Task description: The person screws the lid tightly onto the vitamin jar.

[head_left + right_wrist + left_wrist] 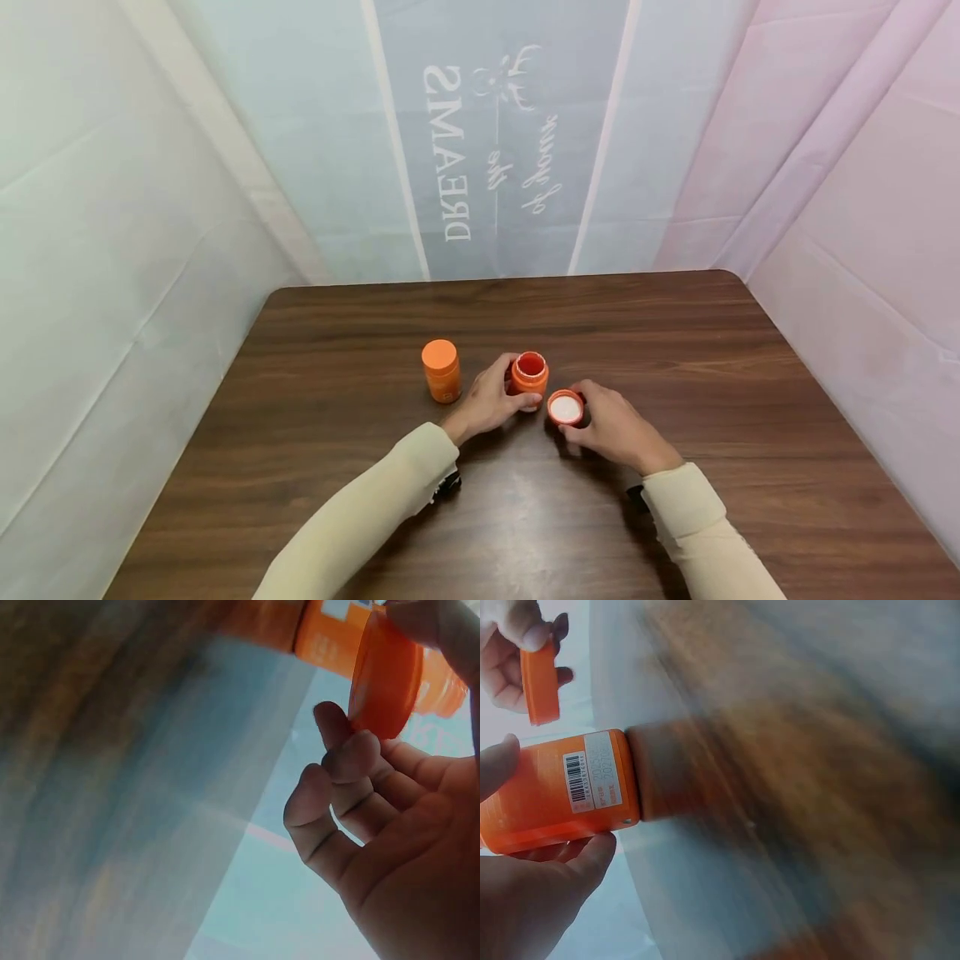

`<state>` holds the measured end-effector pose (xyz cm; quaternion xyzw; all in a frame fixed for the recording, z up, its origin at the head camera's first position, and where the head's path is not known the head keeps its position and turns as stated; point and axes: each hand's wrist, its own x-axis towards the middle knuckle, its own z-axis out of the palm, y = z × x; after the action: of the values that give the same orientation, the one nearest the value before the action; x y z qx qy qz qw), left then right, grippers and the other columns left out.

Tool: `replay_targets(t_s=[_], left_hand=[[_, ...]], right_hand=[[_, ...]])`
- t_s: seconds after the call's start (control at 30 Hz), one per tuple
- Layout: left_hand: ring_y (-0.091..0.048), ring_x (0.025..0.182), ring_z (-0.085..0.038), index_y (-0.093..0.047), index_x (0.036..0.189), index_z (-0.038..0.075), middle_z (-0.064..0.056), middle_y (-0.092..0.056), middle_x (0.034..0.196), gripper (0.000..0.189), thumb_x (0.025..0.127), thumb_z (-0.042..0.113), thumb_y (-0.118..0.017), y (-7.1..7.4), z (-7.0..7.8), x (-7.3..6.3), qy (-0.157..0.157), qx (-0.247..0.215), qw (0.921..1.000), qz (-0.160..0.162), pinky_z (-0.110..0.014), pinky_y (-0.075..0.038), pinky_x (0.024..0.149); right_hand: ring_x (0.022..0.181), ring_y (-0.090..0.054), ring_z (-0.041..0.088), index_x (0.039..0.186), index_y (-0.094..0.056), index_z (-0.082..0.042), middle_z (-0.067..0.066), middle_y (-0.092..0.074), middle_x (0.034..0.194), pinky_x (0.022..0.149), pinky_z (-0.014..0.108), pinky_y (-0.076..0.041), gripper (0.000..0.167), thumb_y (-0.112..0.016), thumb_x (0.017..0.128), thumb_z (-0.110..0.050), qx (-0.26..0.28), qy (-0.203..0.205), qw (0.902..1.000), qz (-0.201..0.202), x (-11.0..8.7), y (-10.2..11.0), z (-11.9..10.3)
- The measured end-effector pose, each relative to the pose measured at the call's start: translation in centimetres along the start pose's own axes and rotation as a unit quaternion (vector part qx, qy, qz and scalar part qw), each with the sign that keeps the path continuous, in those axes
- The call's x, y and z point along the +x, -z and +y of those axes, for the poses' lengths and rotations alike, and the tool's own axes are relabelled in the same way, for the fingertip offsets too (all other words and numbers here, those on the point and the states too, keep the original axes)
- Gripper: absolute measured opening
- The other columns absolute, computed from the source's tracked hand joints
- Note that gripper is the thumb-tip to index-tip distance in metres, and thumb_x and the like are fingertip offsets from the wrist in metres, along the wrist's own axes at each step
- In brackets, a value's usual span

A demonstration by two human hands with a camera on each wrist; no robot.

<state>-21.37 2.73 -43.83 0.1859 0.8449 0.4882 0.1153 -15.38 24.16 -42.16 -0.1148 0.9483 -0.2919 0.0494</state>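
An uncapped orange jar (529, 377) stands upright on the table, its round mouth facing up. My left hand (491, 398) grips it round the side, thumb at the front. In the left wrist view the jar (562, 791) carries a white barcode label near its base. My right hand (615, 423) pinches the orange screw lid (566, 407) by its edge, white inner side up, just right of the jar. The right wrist view shows the lid (386, 679) between thumb and fingers, with the jar behind it.
A second orange jar (441, 372), its lid on, stands to the left of my left hand. The dark wood table (360, 333) meets a pale printed cloth (495, 167) at the back, and white cloth walls rise at both sides.
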Motion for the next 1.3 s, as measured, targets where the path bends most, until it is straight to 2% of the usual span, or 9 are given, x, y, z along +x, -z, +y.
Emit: replay_targets(t_s=[0.2,0.43,0.67,0.83,1.0,1.13,1.3], left_hand=[[-0.06,0.114,-0.018,-0.051,0.138,0.01,-0.004,-0.063,0.128,0.062,0.086,0.023,-0.082,0.2,-0.1,-0.9,-0.019,0.0,0.9998,-0.009,-0.037,-0.048,0.099],[-0.06,0.114,-0.02,-0.053,0.137,0.008,-0.007,-0.063,0.127,0.062,0.085,0.022,-0.083,0.3,0.1,-1.4,-0.056,0.012,0.9983,-0.013,-0.036,-0.048,0.098],[-0.059,0.117,-0.02,-0.054,0.138,0.008,-0.007,-0.063,0.129,0.064,0.083,0.018,-0.084,0.2,0.0,-1.2,-0.063,0.01,0.9979,-0.012,-0.037,-0.047,0.101],[-0.059,0.117,-0.021,-0.056,0.137,0.007,-0.007,-0.063,0.128,0.064,0.082,0.017,-0.085,0.1,0.1,-1.0,-0.084,0.015,0.9963,-0.006,-0.038,-0.046,0.102],[-0.059,0.115,-0.022,-0.058,0.136,0.008,-0.007,-0.064,0.126,0.063,0.08,0.017,-0.086,0.0,0.4,-0.8,-0.094,0.033,0.995,-0.009,-0.039,-0.045,0.103],[-0.059,0.113,-0.022,-0.059,0.136,0.009,-0.007,-0.064,0.124,0.063,0.08,0.019,-0.086,-0.1,0.4,-0.7,-0.091,0.043,0.9949,-0.011,-0.04,-0.045,0.102],[-0.06,0.107,-0.02,-0.06,0.136,0.009,-0.007,-0.065,0.118,0.062,0.08,0.02,-0.087,-0.3,0.5,-0.6,-0.092,0.057,0.9939,-0.016,-0.037,-0.047,0.099]], right_hand=[[0.096,-0.062,0.025,0.121,-0.056,0.005,0.015,-0.062,0.113,0.082,0.046,-0.054,0.051,-0.081,0.082,-0.017,0.007,0.015,0.9993,0.033,-0.3,1.1,-0.6],[0.097,-0.06,0.028,0.122,-0.055,0.005,0.016,-0.06,0.112,0.082,0.047,-0.053,0.053,-0.081,0.082,-0.017,0.001,0.033,0.9975,0.062,-0.3,2.1,-1.2],[0.093,-0.059,0.025,0.124,-0.055,0.004,0.016,-0.06,0.113,0.08,0.043,-0.053,0.054,-0.08,0.083,-0.02,0.008,0.035,0.9975,0.06,-0.2,2.5,-1.3],[0.091,-0.06,0.028,0.127,-0.054,0.003,0.015,-0.061,0.114,0.078,0.042,-0.054,0.056,-0.081,0.084,-0.019,0.032,0.033,0.9974,0.055,-0.1,2.7,-1.4],[0.099,-0.062,0.032,0.129,-0.053,0.005,0.015,-0.063,0.115,0.085,0.05,-0.054,0.057,-0.081,0.084,-0.015,0.047,0.068,0.9946,0.063,0.1,2.9,-1.3],[0.1,-0.064,0.031,0.13,-0.053,0.004,0.014,-0.063,0.116,0.085,0.049,-0.055,0.057,-0.082,0.084,-0.012,0.053,0.1,0.9912,0.068,0.4,2.9,-1.3],[0.099,-0.064,0.025,0.13,-0.052,0.001,0.011,-0.063,0.115,0.083,0.047,-0.055,0.058,-0.083,0.084,-0.013,0.048,0.109,0.9916,0.05,0.8,3.2,-1.5]])
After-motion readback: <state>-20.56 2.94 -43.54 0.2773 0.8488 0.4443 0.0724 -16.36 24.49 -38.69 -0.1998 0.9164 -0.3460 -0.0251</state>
